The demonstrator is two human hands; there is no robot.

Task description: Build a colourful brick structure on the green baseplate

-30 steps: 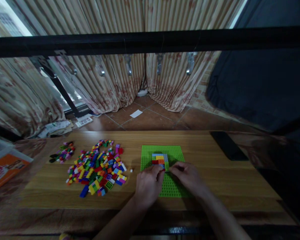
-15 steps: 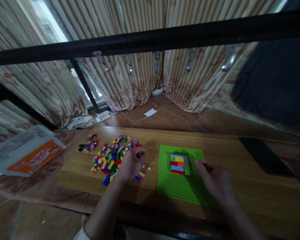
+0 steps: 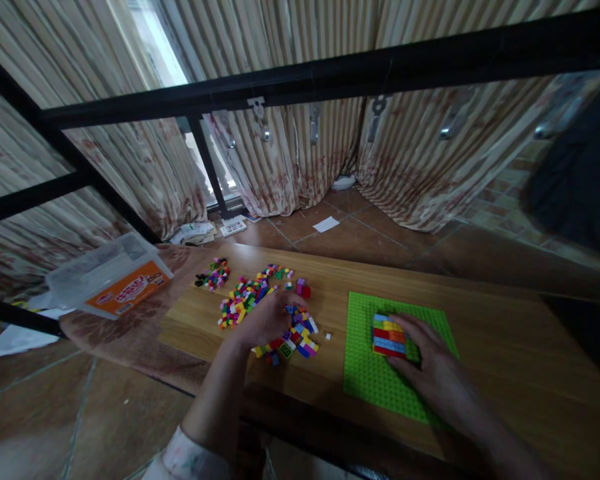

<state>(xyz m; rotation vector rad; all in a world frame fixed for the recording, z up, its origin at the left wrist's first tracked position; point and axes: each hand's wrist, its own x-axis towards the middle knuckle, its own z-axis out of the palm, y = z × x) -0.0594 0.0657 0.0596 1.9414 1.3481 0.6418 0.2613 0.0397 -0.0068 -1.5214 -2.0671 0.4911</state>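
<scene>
A small block of stacked toy bricks (image 3: pixel 389 341), striped in blue, red, yellow and orange, stands on a green studded baseplate (image 3: pixel 367 383). My right hand (image 3: pixel 433 357) is around its right side, fingers at the far corner and thumb at the near edge. My left hand (image 3: pixel 267 320) is over the pile of loose toy bricks (image 3: pixel 245 297), palm down, with its fingers apart and reaching among the bricks. Its thumb and part of the pile are hidden by the hand. One small white brick (image 3: pixel 329 336) lies between the pile and the baseplate.
The wooden table (image 3: pixel 190 330) carries a separate small heap of bricks (image 3: pixel 213 275) at far left and a dark flat object (image 3: pixel 580 327) at right. A clear plastic box (image 3: pixel 105 273) with an orange label sits left of the table. A black rail (image 3: pixel 300 87) crosses beyond.
My right hand has moved from beside the brick block to around it. My left hand has reached into the loose pile, spreading bricks near it. The view has turned left.
</scene>
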